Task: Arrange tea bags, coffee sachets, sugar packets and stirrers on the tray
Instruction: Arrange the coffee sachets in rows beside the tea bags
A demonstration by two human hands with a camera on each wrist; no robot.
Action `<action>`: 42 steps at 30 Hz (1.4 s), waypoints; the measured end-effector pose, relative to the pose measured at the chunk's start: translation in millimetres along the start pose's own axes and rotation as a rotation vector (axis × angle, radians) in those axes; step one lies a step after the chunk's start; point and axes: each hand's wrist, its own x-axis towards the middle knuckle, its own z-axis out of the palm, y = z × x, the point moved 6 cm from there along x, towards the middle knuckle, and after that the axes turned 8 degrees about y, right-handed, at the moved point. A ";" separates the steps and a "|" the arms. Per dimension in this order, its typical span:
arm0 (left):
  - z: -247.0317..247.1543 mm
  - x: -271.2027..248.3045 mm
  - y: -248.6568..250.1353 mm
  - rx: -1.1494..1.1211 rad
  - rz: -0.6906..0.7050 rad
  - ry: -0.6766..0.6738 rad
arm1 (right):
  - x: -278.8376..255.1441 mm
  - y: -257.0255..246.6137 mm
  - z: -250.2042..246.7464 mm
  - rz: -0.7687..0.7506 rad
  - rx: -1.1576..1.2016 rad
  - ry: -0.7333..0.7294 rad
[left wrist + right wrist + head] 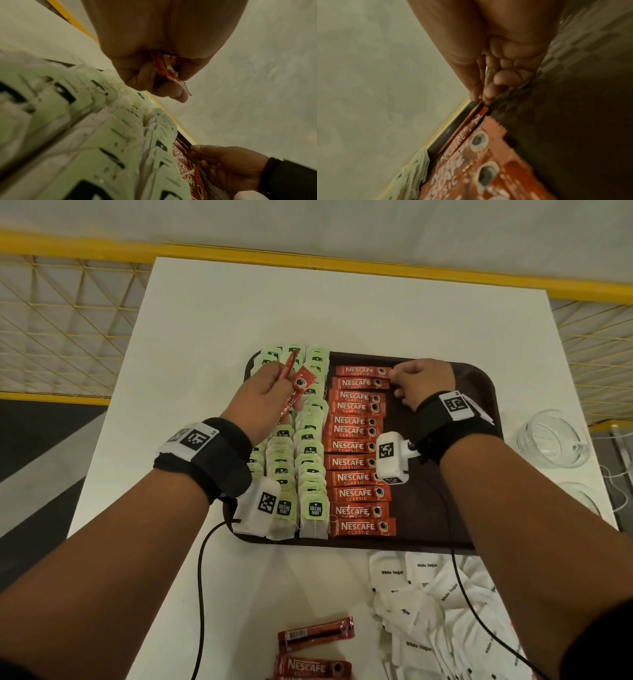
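Observation:
A dark brown tray [479,392] holds rows of green-tagged tea bags [310,474] on its left and a column of red coffee sachets [356,460] in the middle. My left hand [270,392] hovers over the tea bags and grips a few red coffee sachets [294,392], seen between its curled fingers [169,69]. My right hand [416,381] is at the far end of the column and pinches the end of the topmost coffee sachet [361,370] with thumb and fingertips [474,94]. That sachet [471,121] lies against the tray's far rim.
A heap of white sugar packets [438,614] lies on the white table near the tray's front right. Loose coffee sachets [315,635] lie at the near edge. Clear glass bowls [555,440] stand to the right. A yellow railing [308,258] runs behind the table.

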 end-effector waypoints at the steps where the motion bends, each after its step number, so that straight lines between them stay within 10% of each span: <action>1: 1.1 -0.5 1.2 0.017 0.017 -0.017 | -1.3 -1.3 -3.1 -0.042 -0.050 0.011; 5: 7.0 -8.2 6.7 0.073 0.079 -0.112 | -20.4 -18.7 -21.5 -0.191 -0.125 0.048; 12: 34.7 -43.3 17.6 0.095 0.122 -0.320 | -110.5 -43.8 -19.4 -0.345 0.016 -0.509; 22: 21.9 -88.2 21.4 0.310 0.175 -0.203 | -155.7 45.2 -49.1 0.005 0.237 -0.491; 31: 15.9 -116.9 10.7 0.189 -0.018 -0.169 | -174.2 80.4 -45.6 -0.023 -0.100 -0.422; 42: 24.9 -143.8 2.4 0.308 0.105 -0.238 | -179.4 63.2 -54.7 -0.181 -0.302 -0.315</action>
